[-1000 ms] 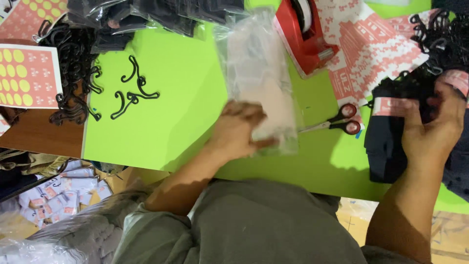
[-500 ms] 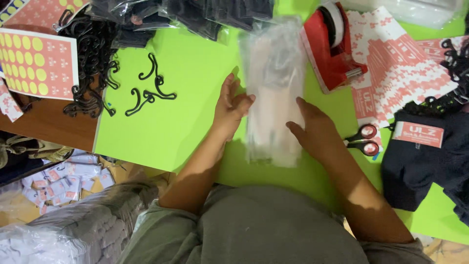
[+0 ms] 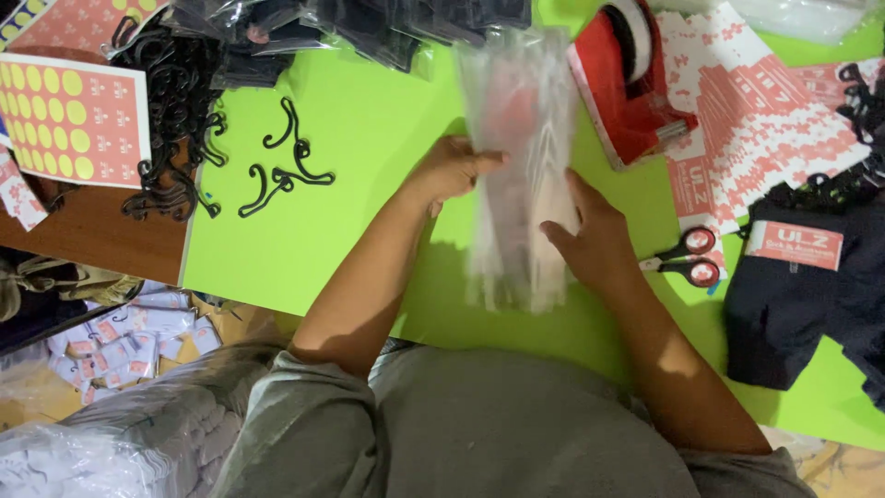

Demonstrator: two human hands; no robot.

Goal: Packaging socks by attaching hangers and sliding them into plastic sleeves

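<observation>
- left hand point(image 3: 454, 168) and right hand point(image 3: 590, 242) grip a stack of clear plastic bags point(image 3: 518, 166) from either side, mid green table point(image 3: 369, 138).
- bare green lies left, up to the loose black hooks point(image 3: 281, 157).
- red tape dispenser point(image 3: 627, 83) and scissors point(image 3: 687, 258) crowd the right.

Two hands, left point(image 3: 452, 171) and right point(image 3: 595, 242), one stack of clear plastic bags point(image 3: 521, 166), one red tape dispenser point(image 3: 627, 88), one pair of red-handled scissors point(image 3: 687, 258), three loose black hooks point(image 3: 281, 157), one yellow-dot sticker sheet point(image 3: 69, 120).
</observation>
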